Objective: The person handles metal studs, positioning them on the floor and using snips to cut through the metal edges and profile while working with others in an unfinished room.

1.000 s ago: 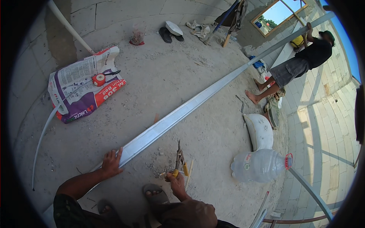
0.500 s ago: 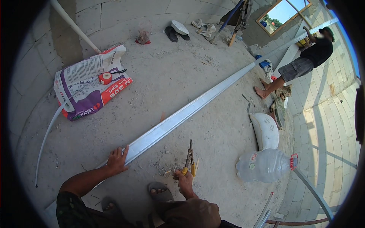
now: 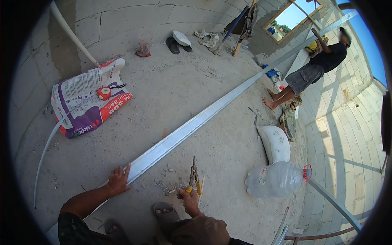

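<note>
A long silvery metal channel [image 3: 179,141] runs diagonally from beside my feet to the far right. My left hand [image 3: 118,182] grips it near its close end, fingers over the edge. In my right hand [image 3: 190,203] is a pair of tin snips [image 3: 193,173] with yellow handles, jaws pointing away from me, low over the concrete floor. One handle lies in my fingers and the other stands apart from it, so the snips look spread. They are to the right of the channel, apart from it.
Another person [image 3: 324,61] stands at the channel's far end, a hand raised by it. A printed bag [image 3: 77,116] bears a red tape measure [image 3: 104,93] at left. To the right are a large plastic bottle [image 3: 277,179] and a white sack [image 3: 274,143]. Block walls [image 3: 130,20] surround the floor.
The whole view has shifted, so the scene sits slightly farther left. My left hand stays on the channel, and my right hand still holds the snips.
</note>
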A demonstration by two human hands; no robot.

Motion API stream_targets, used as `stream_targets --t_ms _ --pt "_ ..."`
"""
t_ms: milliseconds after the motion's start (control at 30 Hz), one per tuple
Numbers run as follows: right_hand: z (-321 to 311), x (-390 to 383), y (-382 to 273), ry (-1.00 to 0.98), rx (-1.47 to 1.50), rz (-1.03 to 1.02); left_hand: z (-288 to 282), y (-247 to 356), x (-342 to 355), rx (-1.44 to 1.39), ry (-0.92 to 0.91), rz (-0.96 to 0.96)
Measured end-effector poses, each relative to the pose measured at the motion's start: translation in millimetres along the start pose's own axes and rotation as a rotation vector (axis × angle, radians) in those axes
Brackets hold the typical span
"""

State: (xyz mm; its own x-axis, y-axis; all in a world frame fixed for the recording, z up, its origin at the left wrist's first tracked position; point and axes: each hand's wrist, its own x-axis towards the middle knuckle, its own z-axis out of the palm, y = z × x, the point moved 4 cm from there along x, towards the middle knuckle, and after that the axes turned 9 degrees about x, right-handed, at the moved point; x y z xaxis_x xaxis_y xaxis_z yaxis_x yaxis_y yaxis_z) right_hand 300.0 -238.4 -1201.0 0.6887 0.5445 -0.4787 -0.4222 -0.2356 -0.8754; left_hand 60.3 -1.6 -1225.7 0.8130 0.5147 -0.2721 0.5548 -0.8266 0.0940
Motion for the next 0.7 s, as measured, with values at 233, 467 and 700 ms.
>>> stream_targets --t_ms 233,467,700 --pt "-6 5 22 -0.014 -0.048 0.024 12 -4 -1 -0.013 0.006 0.002" --pt "-12 9 34 -0.015 -0.154 0.007 11 -5 -6 -0.005 -0.012 0.003" --pt "-32 18 34 -0.01 -0.142 -0.006 13 -4 0 -0.011 -0.014 0.005"
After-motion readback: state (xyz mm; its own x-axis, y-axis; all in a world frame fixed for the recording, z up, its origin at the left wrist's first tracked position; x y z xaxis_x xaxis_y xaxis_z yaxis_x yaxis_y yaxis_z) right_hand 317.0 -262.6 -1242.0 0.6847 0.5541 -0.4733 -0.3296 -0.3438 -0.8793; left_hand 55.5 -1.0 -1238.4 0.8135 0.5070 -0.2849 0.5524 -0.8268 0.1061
